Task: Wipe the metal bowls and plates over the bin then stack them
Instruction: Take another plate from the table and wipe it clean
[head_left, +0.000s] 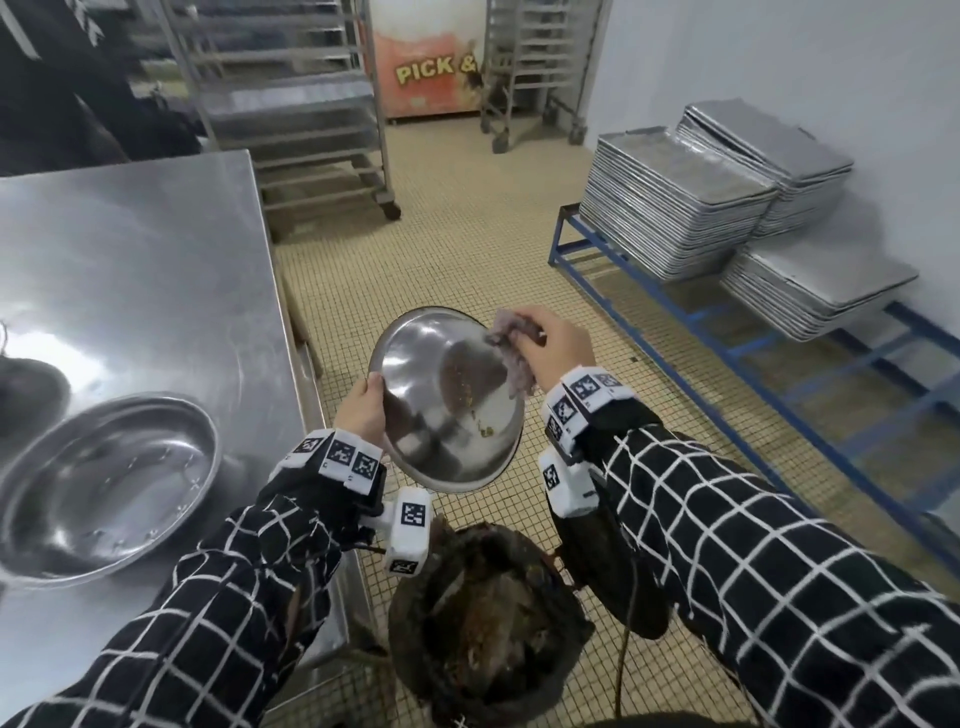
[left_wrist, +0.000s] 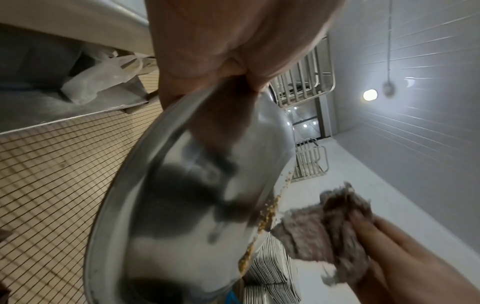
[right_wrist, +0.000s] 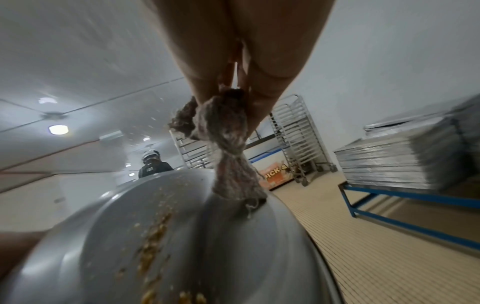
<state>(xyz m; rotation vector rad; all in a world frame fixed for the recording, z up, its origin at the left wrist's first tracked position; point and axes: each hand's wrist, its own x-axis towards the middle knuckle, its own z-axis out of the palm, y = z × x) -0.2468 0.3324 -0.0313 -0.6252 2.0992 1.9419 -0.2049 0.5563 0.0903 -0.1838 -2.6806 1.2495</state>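
My left hand (head_left: 363, 410) grips the left rim of a round metal plate (head_left: 447, 400), tilted above the dark bin (head_left: 483, 629). Yellowish crumbs (head_left: 462, 389) stick to the plate's inner face. My right hand (head_left: 553, 345) pinches a grey-brown rag (head_left: 511, 358), which hangs onto the plate's upper right edge. In the left wrist view the plate (left_wrist: 182, 205) fills the middle and the rag (left_wrist: 324, 226) touches its crumbed rim. The right wrist view shows the rag (right_wrist: 228, 148) dangling from my fingers onto the plate (right_wrist: 182, 236). A second metal dish (head_left: 104, 488) lies on the steel table (head_left: 130, 249) at left.
Stacks of metal trays (head_left: 675, 202) sit on a blue frame (head_left: 727, 332) along the right wall. Wheeled racks (head_left: 291, 104) and a freezer (head_left: 431, 62) stand at the back. Another person (right_wrist: 153, 162) stands beyond the table. The floor is tiled.
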